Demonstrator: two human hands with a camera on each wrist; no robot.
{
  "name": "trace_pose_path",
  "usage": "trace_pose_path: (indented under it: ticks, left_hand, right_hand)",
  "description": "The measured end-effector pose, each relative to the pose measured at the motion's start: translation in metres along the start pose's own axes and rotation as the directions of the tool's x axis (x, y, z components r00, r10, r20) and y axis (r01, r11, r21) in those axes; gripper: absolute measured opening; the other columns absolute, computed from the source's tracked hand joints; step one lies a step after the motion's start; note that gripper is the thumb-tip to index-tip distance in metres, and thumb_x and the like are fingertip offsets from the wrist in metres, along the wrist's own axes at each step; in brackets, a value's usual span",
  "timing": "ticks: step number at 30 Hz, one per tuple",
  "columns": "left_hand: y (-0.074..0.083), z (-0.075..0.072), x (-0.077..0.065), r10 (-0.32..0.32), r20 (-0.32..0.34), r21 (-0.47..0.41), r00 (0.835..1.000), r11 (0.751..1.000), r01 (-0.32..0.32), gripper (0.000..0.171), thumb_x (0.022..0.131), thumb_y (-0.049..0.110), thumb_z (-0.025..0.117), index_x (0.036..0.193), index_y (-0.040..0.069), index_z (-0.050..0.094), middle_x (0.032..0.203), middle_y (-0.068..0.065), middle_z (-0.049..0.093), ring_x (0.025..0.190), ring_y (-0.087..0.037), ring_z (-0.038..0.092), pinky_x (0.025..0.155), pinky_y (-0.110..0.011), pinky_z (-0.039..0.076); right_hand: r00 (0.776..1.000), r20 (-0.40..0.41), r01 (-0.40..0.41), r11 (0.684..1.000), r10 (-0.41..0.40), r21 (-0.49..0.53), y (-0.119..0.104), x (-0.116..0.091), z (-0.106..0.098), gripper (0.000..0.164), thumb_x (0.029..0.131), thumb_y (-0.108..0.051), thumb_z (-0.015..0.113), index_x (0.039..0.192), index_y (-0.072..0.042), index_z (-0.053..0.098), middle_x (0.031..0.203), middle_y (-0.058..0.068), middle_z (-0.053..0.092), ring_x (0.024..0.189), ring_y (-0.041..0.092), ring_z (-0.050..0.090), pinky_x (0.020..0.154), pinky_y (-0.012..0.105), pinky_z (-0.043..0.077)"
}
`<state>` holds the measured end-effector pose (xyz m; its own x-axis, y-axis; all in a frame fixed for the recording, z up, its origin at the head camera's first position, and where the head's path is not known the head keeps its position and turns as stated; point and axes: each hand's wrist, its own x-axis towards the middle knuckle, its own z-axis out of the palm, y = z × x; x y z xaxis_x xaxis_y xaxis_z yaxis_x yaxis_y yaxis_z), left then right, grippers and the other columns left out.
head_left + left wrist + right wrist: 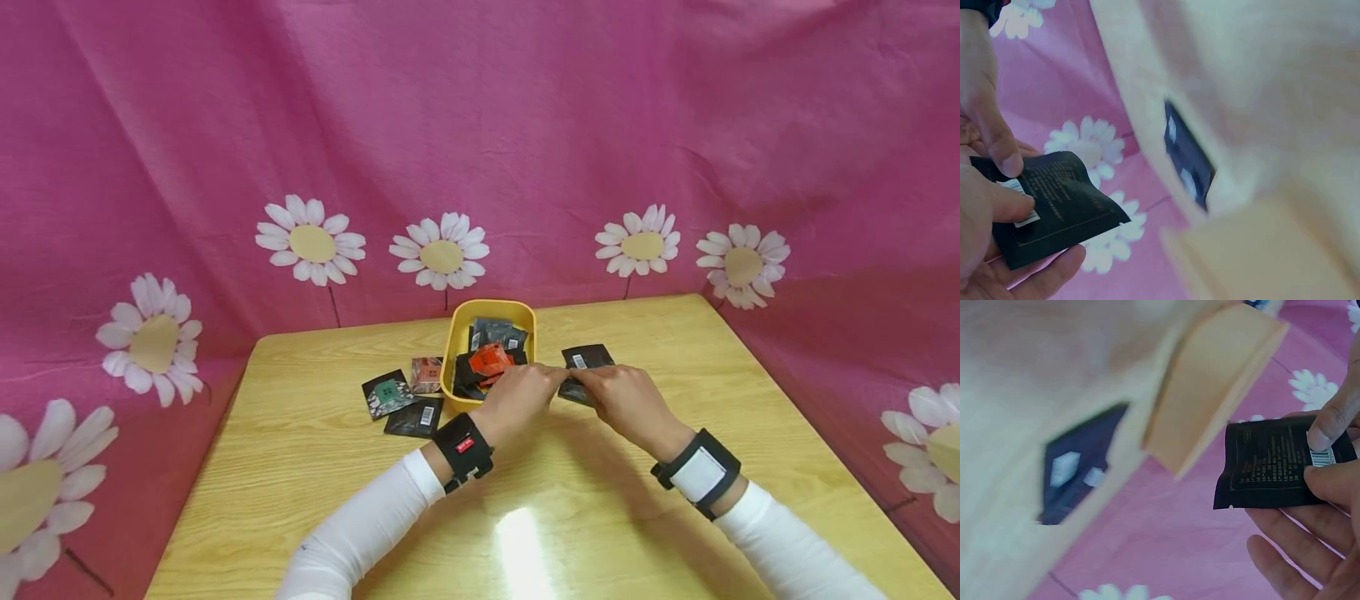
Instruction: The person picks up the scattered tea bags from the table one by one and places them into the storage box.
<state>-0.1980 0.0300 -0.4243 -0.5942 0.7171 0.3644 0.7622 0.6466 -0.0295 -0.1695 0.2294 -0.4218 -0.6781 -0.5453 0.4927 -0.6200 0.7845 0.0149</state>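
Note:
Both hands pinch one black sachet [1063,206] with a white barcode and small printed text. My left hand [520,398] grips it between thumb and fingers, and my right hand [630,407] has its thumb on the barcode side close to the left thumb. In the right wrist view, the sachet [1269,464] looks flat, its printed face towards the camera. The head view shows the thumbs meeting just right of a yellow container [452,346], the hands hiding most of what they hold. Beyond them, dark sachets [588,357] lie on the table.
Several black sachets and an orange packet [490,358] fill the container. Left of it lie a green-labelled sachet [387,392], a reddish packet [426,375] and a black barcoded sachet [415,417]. A pink flowered cloth [480,125] hangs behind the wooden table [300,467].

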Motion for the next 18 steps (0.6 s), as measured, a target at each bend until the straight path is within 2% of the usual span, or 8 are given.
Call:
trace_pose_path:
  ticks: [4, 10, 14, 18]
  left_hand:
    - [-0.020, -0.017, -0.005, 0.010, -0.023, -0.014, 1.000, 1.000, -0.010, 0.035, 0.094, 0.005, 0.062, 0.129, 0.012, 0.065, 0.111, -0.001, 0.072, 0.089, -0.015, 0.069, 0.068, -0.025, 0.056]
    - [-0.051, -0.031, -0.014, -0.004, -0.023, 0.021, 1.000, 1.000, 0.005, 0.035, 0.096, 0.005, 0.060, 0.130, 0.008, 0.064, 0.118, -0.005, 0.070, 0.101, -0.019, 0.068, 0.080, -0.030, 0.056]
    - [-0.071, -0.029, -0.021, -0.047, 0.001, 0.032, 0.999, 0.998, 0.047, 0.037, 0.096, 0.005, 0.060, 0.133, 0.007, 0.063, 0.122, -0.007, 0.068, 0.108, -0.021, 0.066, 0.087, -0.032, 0.055]
    - [-0.091, -0.018, -0.026, -0.082, 0.025, 0.033, 0.996, 0.996, 0.081, 0.040, 0.096, 0.004, 0.060, 0.136, 0.004, 0.059, 0.127, -0.011, 0.065, 0.115, -0.024, 0.063, 0.091, -0.034, 0.054]
  right_hand:
    - [0.999, -0.021, 0.032, 0.999, -0.031, 0.015, -0.008, 0.025, -0.005, 0.028, 0.082, -0.004, 0.077, 0.109, -0.004, 0.072, 0.086, 0.006, 0.073, 0.074, 0.023, 0.069, 0.059, 0.042, 0.056]
    - [0.997, -0.018, 0.080, 0.996, -0.079, 0.038, -0.016, 0.060, 0.006, 0.031, 0.085, 0.001, 0.071, 0.115, -0.005, 0.070, 0.096, 0.007, 0.074, 0.079, 0.024, 0.070, 0.061, 0.040, 0.057]
    - [0.996, 0.007, 0.087, 0.996, -0.088, 0.024, -0.019, 0.079, 0.023, 0.035, 0.086, 0.000, 0.070, 0.121, -0.004, 0.069, 0.103, 0.010, 0.073, 0.086, 0.026, 0.071, 0.068, 0.041, 0.058]
    - [0.995, 0.019, 0.097, 0.995, -0.098, 0.013, -0.019, 0.096, 0.047, 0.033, 0.091, -0.003, 0.066, 0.124, -0.003, 0.068, 0.113, 0.012, 0.071, 0.094, 0.028, 0.070, 0.076, 0.042, 0.058]
